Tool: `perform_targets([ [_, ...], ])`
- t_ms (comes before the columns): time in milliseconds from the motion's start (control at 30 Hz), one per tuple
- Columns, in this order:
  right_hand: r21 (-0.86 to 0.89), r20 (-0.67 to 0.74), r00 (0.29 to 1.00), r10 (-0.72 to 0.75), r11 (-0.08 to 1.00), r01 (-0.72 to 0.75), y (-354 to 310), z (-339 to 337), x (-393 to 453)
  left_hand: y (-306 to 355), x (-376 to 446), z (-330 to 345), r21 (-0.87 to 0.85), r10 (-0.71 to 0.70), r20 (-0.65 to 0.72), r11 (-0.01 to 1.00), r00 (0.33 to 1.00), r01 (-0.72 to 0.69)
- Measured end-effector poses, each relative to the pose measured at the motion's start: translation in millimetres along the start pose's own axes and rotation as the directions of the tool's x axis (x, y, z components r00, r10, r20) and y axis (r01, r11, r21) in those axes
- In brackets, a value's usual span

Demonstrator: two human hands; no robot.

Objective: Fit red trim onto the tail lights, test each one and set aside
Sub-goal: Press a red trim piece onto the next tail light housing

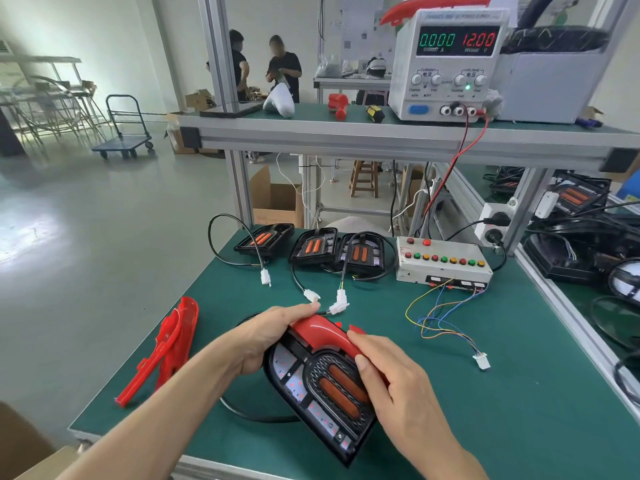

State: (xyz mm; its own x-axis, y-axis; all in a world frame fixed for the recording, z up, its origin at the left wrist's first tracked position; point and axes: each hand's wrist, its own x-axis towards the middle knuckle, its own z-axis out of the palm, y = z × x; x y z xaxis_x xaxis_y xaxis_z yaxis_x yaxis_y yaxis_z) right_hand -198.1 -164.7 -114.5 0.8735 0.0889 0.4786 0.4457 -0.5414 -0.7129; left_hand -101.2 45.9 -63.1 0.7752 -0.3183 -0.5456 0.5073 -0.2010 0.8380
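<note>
A black tail light [322, 393] with two orange lenses is held tilted above the green mat near the front edge. A glossy red trim piece [322, 332] lies along its upper edge. My left hand [268, 336] grips the light's left side, fingers over the trim's top. My right hand [398, 386] holds the light's right side, its thumb pressing on the trim. Loose red trim pieces [169, 348] lie at the mat's left edge. Three more tail lights [313, 247] sit in a row at the back, each with a white connector on a lead.
A grey test box [443, 261] with coloured buttons stands at the back right, coloured wires running to a white plug [482, 361]. A power supply [446, 64] on the upper shelf reads 12.00 V. More lamps fill the bench at right [581, 244]. Two people stand far behind.
</note>
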Motion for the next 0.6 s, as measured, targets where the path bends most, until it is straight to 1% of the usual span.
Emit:
perform_targets([
  [67,-0.006,0.012,1.000,-0.014,1.000,0.014,2,-1,-1,-1,2,-1,0.002,0.002,-0.007,1.000,1.000,-0.002],
  [200,0.021,0.030,0.999,-0.032,0.999,0.031,9,-4,-2,-3,2,-2,0.000,0.005,0.039,1.000,0.999,-0.005],
  [500,0.032,-0.015,0.993,-0.120,0.992,0.120,11,-4,-4,-2,-3,-1,-0.020,0.006,0.069,1.000,0.998,-0.005],
  [600,0.006,-0.019,0.989,-0.147,0.989,0.147,14,-3,-3,-1,-5,0,-0.024,0.013,0.075,1.000,0.997,-0.012],
])
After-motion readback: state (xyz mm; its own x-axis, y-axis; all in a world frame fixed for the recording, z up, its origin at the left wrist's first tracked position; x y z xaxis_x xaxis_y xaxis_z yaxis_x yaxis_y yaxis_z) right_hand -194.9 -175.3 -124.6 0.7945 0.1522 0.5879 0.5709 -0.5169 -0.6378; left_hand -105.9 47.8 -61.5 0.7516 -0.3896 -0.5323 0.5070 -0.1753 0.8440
